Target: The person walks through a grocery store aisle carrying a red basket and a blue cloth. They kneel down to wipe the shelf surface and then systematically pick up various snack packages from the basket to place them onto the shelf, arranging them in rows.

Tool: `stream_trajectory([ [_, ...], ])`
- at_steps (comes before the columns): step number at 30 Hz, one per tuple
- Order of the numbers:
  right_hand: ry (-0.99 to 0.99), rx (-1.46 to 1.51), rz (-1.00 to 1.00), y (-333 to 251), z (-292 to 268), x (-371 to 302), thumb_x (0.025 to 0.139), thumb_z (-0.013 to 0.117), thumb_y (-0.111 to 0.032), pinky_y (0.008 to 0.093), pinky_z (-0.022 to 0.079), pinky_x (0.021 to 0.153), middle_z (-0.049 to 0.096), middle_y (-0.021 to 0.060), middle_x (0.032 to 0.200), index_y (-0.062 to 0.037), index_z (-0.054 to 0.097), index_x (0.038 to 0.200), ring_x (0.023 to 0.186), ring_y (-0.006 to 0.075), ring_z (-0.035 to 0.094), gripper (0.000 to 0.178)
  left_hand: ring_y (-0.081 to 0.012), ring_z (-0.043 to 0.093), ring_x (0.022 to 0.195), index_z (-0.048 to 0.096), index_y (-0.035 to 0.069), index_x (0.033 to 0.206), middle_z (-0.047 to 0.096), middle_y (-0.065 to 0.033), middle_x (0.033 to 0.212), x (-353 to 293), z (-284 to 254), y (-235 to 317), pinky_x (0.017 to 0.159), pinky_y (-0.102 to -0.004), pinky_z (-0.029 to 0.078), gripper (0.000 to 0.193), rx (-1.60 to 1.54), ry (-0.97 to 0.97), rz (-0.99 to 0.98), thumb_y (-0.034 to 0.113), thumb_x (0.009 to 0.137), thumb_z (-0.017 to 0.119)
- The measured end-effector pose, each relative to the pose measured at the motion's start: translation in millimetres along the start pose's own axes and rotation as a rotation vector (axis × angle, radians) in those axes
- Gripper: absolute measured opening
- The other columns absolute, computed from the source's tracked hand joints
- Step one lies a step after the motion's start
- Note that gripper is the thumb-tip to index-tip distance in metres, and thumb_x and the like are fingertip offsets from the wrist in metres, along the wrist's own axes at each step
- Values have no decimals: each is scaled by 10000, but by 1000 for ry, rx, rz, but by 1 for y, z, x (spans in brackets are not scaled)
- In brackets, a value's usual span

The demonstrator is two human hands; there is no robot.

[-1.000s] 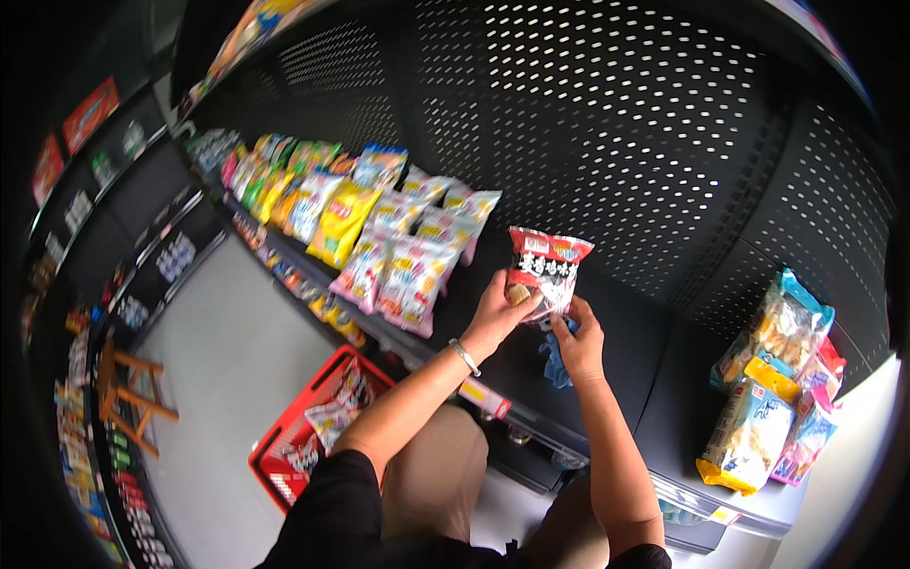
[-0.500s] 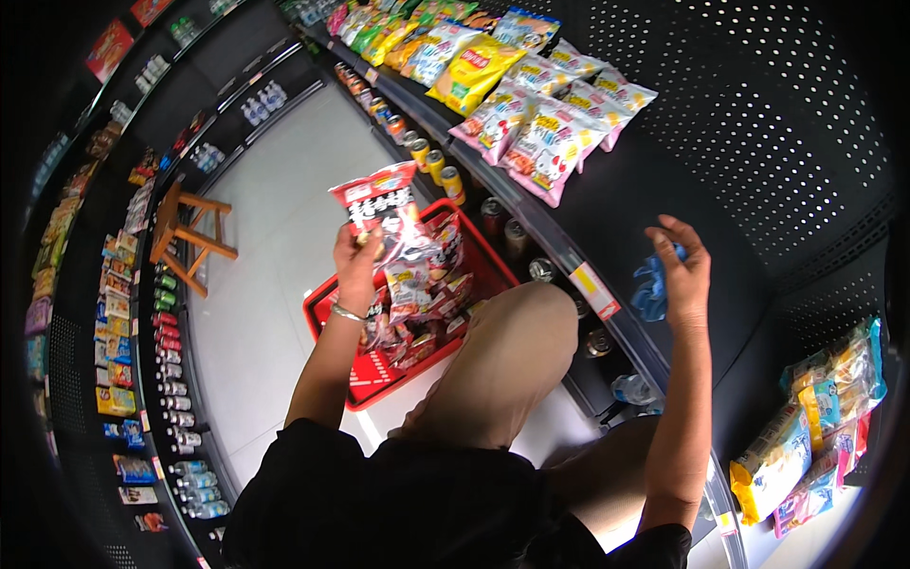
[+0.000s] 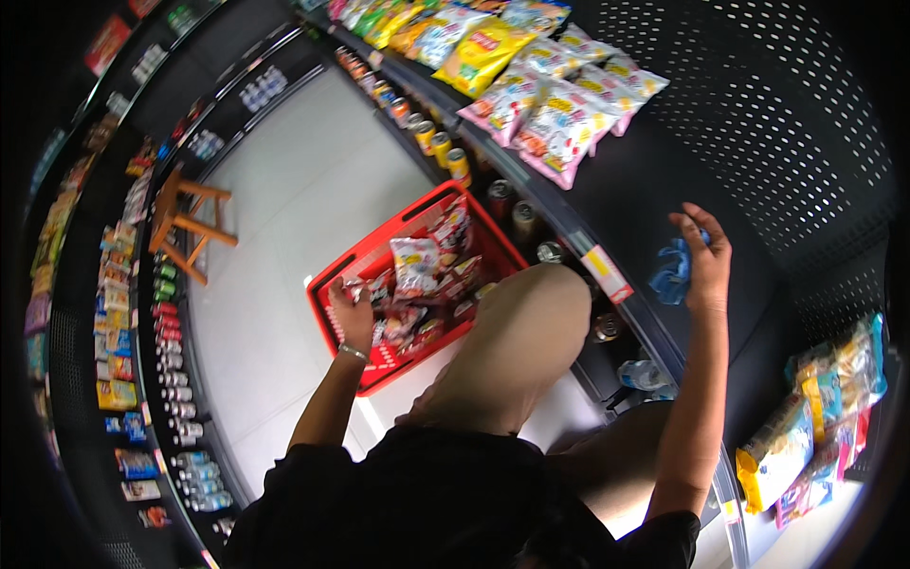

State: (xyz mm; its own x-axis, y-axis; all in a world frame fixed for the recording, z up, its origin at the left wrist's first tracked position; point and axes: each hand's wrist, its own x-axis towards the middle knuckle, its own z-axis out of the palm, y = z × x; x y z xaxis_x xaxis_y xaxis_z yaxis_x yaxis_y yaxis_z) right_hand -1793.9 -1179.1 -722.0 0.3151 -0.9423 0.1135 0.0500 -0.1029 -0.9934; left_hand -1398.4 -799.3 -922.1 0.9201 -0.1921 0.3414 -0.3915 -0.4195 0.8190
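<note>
My left hand [image 3: 353,318] is low over the left side of a red shopping basket [image 3: 327,318], its fingers closed on the edge of a red and white snack bag [image 3: 354,284]. Much of that bag is hidden or merges with the others. Inside the basket lie several red and black snack bags [image 3: 459,280] and a white and pink one [image 3: 415,266]. Above the dark shelf [image 3: 616,223], my right hand [image 3: 706,256] is closed around a crumpled blue cloth [image 3: 672,273].
Chip bags [image 3: 559,123] are piled along the far part of the shelf. Cans [image 3: 441,147] stand beneath it. More packets [image 3: 777,455] lie at the right. A wooden stool [image 3: 190,228] and stocked shelves [image 3: 180,379] are at the left. My knee [image 3: 512,332] is beside the basket.
My left hand has gone down into the basket with the red, black and white snack bag. My right hand keeps the blue cloth and has shifted slightly in the view.
</note>
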Motion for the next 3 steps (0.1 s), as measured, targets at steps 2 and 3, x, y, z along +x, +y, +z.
stream_trajectory([
  [2,25,37,43,13,-8,8,931,635,-181,319,538,779,686,143,1067,-31,617,1209,1012,197,628,316,-206,508,1129,491,28,1299,509,-98,1265,6,16,42,986,-354,414,507,-237,-131,-23,51,836,698],
  [3,36,203,129,0,10,4,911,670,-163,331,522,853,700,149,1031,-19,636,1174,992,194,640,302,-206,508,1129,491,28,1299,509,-98,1265,7,34,55,986,-354,414,507,-270,-155,-11,51,836,698],
])
